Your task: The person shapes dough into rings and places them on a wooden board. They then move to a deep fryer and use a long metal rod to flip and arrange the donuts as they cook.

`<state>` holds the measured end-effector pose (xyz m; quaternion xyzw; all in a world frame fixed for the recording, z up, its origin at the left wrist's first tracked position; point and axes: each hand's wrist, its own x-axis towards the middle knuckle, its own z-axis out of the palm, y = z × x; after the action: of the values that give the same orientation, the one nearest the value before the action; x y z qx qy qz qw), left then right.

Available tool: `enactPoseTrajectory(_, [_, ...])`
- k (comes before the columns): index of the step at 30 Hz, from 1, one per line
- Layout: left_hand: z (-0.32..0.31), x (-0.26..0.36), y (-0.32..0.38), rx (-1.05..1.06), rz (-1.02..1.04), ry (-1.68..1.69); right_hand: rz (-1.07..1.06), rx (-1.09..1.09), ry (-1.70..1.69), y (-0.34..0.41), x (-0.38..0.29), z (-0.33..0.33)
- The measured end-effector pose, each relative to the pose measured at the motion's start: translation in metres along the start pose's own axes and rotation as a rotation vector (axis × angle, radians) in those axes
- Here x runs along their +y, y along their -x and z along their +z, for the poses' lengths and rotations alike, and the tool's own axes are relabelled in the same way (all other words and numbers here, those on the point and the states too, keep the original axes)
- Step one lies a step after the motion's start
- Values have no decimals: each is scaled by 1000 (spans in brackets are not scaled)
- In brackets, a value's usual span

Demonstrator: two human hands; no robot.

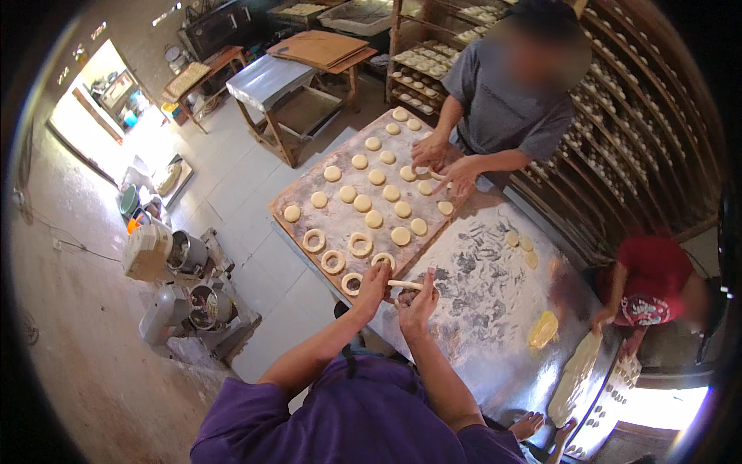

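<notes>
My left hand (374, 289) and my right hand (418, 307) meet over the near corner of a wooden board (330, 223). Between them stretches a pale dough loop (406, 285), gripped at both ends; its lower side is partly hidden by my fingers. Several dough rings (352, 245) lie flat on the board close to my left hand, one of them partly behind it. Farther up the board are several round dough discs (376, 177) without holes. Below my right hand is a floured metal table (487, 342).
Across the board, a co-worker in a grey shirt (498, 87) has both hands on dough. A person in red (649, 278) handles a dough sheet (577, 380) at right; another person's hands (527, 426) show below. Mixers (159, 313) stand left; racks (632, 127) hold dough pieces.
</notes>
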<state>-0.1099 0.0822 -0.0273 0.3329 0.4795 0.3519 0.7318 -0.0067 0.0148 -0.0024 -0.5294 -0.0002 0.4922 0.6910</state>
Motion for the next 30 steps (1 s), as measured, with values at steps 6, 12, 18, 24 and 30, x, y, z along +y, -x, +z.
enactPoseTrajectory(6, [-50,45,-26,-87,335,-647,-188,-43,357,-34,58,52])
enactPoseTrajectory(12, [-133,71,-91,-36,559,-503,-524,-307,752,-72,57,141])
enactPoseTrajectory(18, [-157,128,-123,135,698,-1141,-786,-121,930,-113,64,159])
enactPoseTrajectory(24, [-150,146,-146,-95,698,-1191,-693,44,769,-133,52,148])
enactPoseTrajectory(30, [-155,151,-130,6,699,-1071,-734,-219,992,-135,50,230])
